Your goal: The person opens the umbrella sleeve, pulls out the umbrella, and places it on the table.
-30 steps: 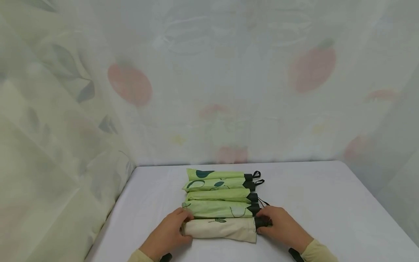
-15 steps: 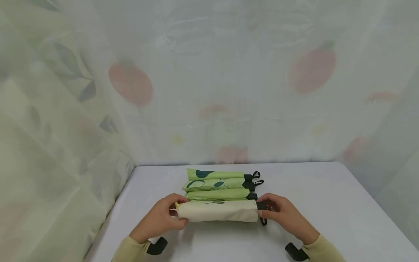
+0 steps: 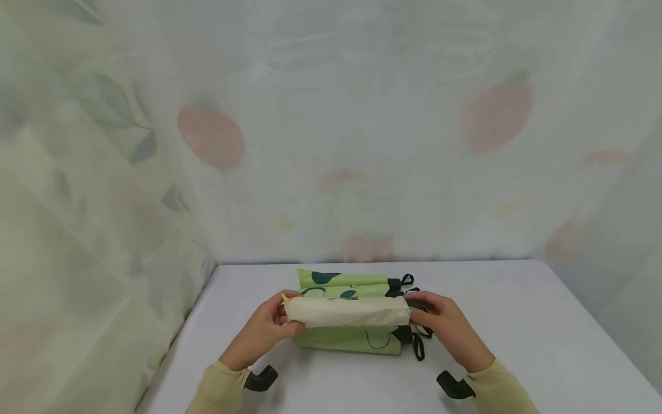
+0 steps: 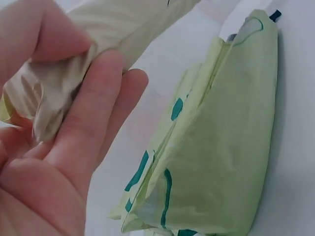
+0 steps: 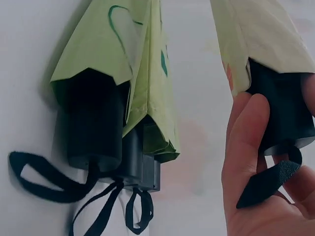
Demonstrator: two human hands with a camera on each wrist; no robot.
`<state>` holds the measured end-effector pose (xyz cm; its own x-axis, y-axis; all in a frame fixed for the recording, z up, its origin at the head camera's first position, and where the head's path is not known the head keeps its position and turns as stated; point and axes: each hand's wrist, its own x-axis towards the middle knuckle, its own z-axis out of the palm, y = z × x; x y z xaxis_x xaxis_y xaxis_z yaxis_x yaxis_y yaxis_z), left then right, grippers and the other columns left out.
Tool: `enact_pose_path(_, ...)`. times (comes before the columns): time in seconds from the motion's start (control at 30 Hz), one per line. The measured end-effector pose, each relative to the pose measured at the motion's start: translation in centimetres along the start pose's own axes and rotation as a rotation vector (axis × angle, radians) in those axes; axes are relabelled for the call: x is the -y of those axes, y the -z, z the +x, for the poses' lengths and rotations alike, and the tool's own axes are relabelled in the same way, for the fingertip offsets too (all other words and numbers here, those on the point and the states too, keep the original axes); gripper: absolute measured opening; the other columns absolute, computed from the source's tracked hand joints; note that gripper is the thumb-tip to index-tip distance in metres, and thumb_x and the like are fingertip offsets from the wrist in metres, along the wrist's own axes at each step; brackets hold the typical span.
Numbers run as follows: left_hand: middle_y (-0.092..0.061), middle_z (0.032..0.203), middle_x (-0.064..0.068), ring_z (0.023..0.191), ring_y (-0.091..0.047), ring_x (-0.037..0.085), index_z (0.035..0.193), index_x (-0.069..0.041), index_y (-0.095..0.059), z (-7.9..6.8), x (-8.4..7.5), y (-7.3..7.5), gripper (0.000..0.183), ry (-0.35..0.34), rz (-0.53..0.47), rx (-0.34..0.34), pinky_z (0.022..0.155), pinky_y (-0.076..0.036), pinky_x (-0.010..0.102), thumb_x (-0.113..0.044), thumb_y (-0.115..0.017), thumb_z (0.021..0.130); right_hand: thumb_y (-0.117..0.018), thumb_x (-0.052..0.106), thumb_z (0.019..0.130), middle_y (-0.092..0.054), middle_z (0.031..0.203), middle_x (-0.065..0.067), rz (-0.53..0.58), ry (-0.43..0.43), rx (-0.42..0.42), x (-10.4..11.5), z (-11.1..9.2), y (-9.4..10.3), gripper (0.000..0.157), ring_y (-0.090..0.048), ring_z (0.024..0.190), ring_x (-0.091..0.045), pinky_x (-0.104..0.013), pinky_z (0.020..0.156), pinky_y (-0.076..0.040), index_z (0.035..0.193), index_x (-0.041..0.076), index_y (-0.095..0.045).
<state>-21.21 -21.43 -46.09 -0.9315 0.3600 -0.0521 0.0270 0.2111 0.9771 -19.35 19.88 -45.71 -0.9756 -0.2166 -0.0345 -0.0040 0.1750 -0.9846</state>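
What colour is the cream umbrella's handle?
Black; the handle shows best in the right wrist view.

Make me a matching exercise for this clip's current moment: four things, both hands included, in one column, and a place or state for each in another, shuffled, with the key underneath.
Things
1. Cream umbrella
2. Left hand
3. Front green umbrella
4. Right hand

Places and states
A. Grips a black handle
B. Held up off the table, with a hand at each end
C. Pinches a cloth end, opposite the handle
D. Lies on the table, untouched by either hand

Pairs: 1-B, 2-C, 3-D, 4-A
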Motion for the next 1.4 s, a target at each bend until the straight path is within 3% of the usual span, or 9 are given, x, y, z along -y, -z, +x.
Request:
enact_pose_path(0.2, -0.060, 0.140, 0.016, 0.116, -0.067, 0.024, 0.151, -0.009, -0.054, 0.0, -0.4, -0.6, 0.069, 0.011, -0.064, -0.016, 0.091, -0.062, 0.028, -0.015, -0.088, 0.091, -0.075, 0.022, 0.104, -0.072, 0.128, -0.012, 0.003, -0.005, -0.028, 0.3, 0.4, 0.1, 0.048, -0.073, 0.104, -0.010, -0.026, 0.093, -0.061, 0.144, 0.000, -0.063)
enact_pose_path(0.37, -0.063, 0.136, 0.017, 0.116, -0.068, 0.025, 0.148, -0.010, -0.060, 0.1, -0.6, -1.1, 0.059, 0.044, -0.089, -0.067, 0.094, -0.065, 0.037, -0.028, -0.084, 0.098, -0.075, 0.023, 0.104, -0.073, 0.126, -0.010, 0.000, -0.013, -0.054, 0.2, 0.2, 0.1, 0.047, -0.072, 0.103, -0.010, -0.026, 0.092, -0.060, 0.144, 0.001, -0.064)
enact_pose_path(0.53, -0.066, 0.131, 0.016, 0.112, -0.069, 0.026, 0.144, -0.009, -0.064, -0.1, -0.9, -1.1, 0.056, 0.065, -0.078, -0.125, 0.092, -0.066, 0.039, -0.037, -0.082, 0.099, -0.076, 0.021, 0.102, -0.073, 0.125, -0.009, 0.005, 0.001, -0.048, 0.3, 0.1, 0.1, 0.046, -0.072, 0.103, -0.010, -0.026, 0.091, -0.060, 0.142, 0.001, -0.065)
enact_pose_path(0.77, -0.066, 0.131, 0.016, 0.113, -0.069, 0.026, 0.143, -0.013, -0.065, -0.6, -1.3, -0.4, 0.052, 0.068, -0.050, -0.130, 0.093, -0.065, 0.040, -0.036, -0.081, 0.099, -0.076, 0.025, 0.103, -0.073, 0.123, -0.008, -0.002, 0.005, -0.028, 0.7, 0.2, 0.1, 0.046, -0.073, 0.105, -0.013, -0.029, 0.093, -0.061, 0.141, 0.003, -0.066)
enact_pose_path(0.93, -0.067, 0.128, 0.015, 0.108, -0.067, 0.026, 0.140, -0.016, -0.067, -0.8, -1.4, -0.3, 0.049, 0.063, -0.032, -0.141, 0.090, -0.065, 0.036, -0.035, -0.083, 0.098, -0.071, 0.034, 0.106, -0.071, 0.136, -0.009, 0.025, -0.044, -0.007, 0.8, 0.2, 0.4, 0.048, -0.074, 0.113, -0.012, -0.026, 0.098, -0.060, 0.145, 0.005, -0.064)
enact_pose_path(1.13, -0.067, 0.126, 0.014, 0.104, -0.068, 0.025, 0.139, -0.017, -0.068, -0.9, -1.6, -0.7, 0.049, 0.068, -0.027, -0.145, 0.091, -0.065, 0.038, -0.035, -0.085, 0.096, -0.063, 0.033, 0.111, -0.067, 0.141, -0.012, 0.110, -0.068, 0.033, 0.7, 0.0, 0.7, 0.054, -0.073, 0.113, -0.012, -0.027, 0.099, -0.060, 0.149, -0.005, -0.056)
enact_pose_path(1.4, -0.068, 0.126, 0.014, 0.103, -0.069, 0.025, 0.144, -0.012, -0.065, -0.9, -1.8, -0.9, 0.057, 0.066, -0.012, -0.130, 0.092, -0.065, 0.041, -0.036, -0.084, 0.097, -0.063, 0.029, 0.112, -0.069, 0.136, -0.010, 0.167, -0.034, 0.010, 0.5, 0.0, 0.7, 0.052, -0.076, 0.111, -0.010, -0.027, 0.099, -0.062, 0.147, -0.009, -0.057)
